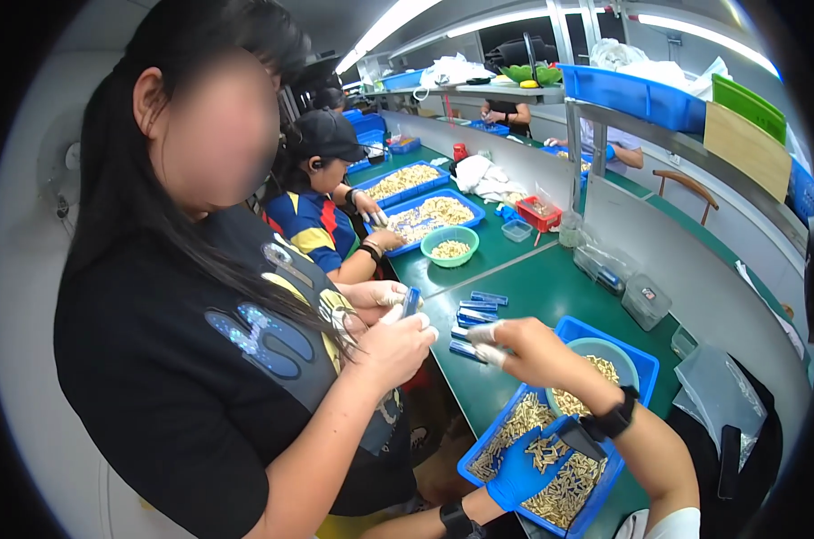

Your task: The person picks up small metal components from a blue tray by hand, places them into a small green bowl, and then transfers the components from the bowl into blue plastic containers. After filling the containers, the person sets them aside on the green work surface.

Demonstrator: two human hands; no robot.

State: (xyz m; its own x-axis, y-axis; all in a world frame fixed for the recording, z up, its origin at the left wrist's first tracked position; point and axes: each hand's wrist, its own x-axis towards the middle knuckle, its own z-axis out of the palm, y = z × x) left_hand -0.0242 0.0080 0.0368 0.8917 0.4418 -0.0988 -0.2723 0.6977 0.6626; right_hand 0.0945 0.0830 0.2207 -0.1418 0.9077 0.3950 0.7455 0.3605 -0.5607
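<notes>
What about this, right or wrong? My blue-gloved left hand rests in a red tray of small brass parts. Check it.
Wrong in one respect: the tray is blue, not red. The head view shows the blue-gloved left hand resting on the small brass parts in it.

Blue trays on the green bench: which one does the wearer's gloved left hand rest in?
The nearest blue tray, at the bottom of the view, full of small brass-coloured pieces. The blue-gloved left hand lies on its contents; the other trays sit farther up the bench by co-workers.
</notes>
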